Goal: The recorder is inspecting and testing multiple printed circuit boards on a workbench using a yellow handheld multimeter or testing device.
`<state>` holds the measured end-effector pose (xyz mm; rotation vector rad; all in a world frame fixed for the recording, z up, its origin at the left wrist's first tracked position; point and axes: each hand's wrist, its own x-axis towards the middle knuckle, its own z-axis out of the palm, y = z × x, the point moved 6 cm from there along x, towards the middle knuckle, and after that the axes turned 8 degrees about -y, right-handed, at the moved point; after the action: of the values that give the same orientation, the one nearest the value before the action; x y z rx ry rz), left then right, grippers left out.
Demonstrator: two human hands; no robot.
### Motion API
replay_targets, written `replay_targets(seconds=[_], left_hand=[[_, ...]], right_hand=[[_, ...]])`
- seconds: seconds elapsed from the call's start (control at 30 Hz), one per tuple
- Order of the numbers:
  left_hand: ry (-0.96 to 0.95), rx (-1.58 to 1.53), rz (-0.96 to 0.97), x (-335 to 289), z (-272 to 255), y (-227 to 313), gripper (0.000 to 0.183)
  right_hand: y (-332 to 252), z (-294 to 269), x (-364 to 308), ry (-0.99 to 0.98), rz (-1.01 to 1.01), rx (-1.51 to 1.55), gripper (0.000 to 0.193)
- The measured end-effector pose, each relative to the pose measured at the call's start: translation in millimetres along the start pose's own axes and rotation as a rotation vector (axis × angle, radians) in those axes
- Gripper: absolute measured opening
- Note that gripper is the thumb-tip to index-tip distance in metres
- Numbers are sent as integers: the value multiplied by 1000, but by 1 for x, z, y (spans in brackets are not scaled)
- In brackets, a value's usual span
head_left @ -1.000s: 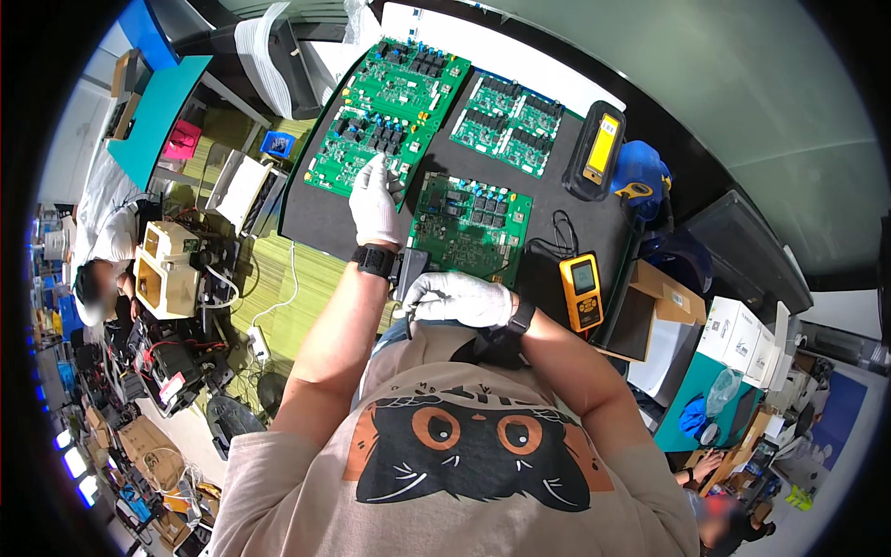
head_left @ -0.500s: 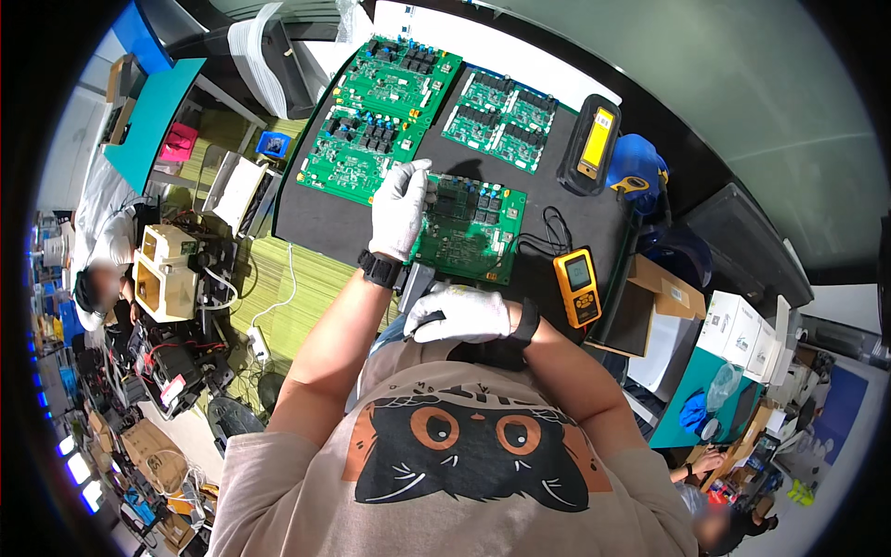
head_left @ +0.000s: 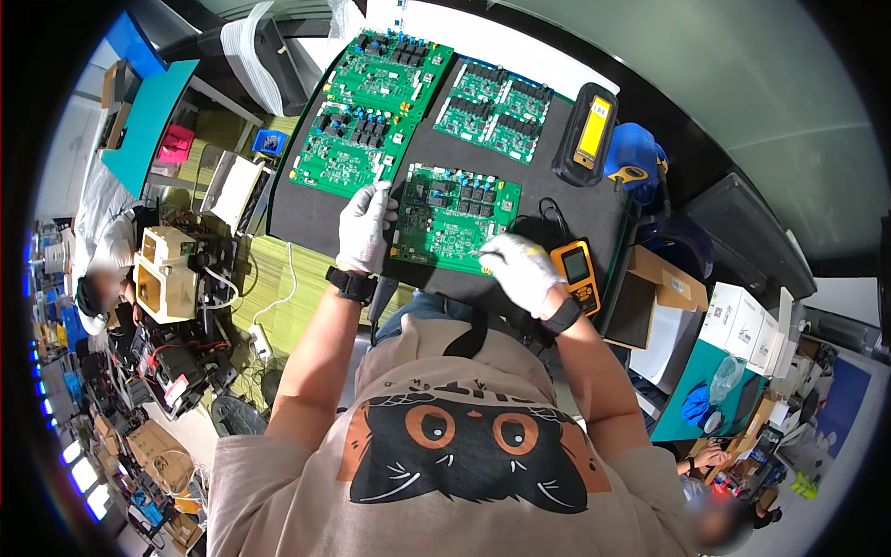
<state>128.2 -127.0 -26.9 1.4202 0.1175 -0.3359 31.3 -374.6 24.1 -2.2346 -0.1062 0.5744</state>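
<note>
A green circuit board (head_left: pixel 450 218) with black and blue parts lies on the black mat in front of me. My left hand (head_left: pixel 364 230), in a white glove, is beside its left edge with the fingers drawn together; what they hold, if anything, is hidden. Over the lower right corner of that board is my right hand (head_left: pixel 522 269), also gloved. Its fingertips are pressed together just above the board's surface, and anything between them is too small to make out. A yellow handheld meter (head_left: pixel 577 277) with a dark screen lies right next to this hand.
Two larger green boards (head_left: pixel 348 144) lie at the back left of the black mat (head_left: pixel 316 215). A panel of smaller boards (head_left: pixel 492 111) lies behind the near one. A black case with a yellow label (head_left: pixel 594 130) and a blue tool (head_left: pixel 634 153) stand at the right, above an open cardboard box (head_left: pixel 640 297).
My right hand has moved from near my lap up and right to the board's lower right corner. My left hand has drawn back left from over the board to its left edge.
</note>
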Motion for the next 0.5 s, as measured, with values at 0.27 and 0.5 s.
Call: replay_targets(seconds=[0.27,0.5], left_hand=[[11,564,-216,3,-23,-39,30],[-203,821,-121,-1,-13,-38,31]], right_hand=[[41,11,3,8,144,-381,24],[17,-25,-8,254,26,-18,24]])
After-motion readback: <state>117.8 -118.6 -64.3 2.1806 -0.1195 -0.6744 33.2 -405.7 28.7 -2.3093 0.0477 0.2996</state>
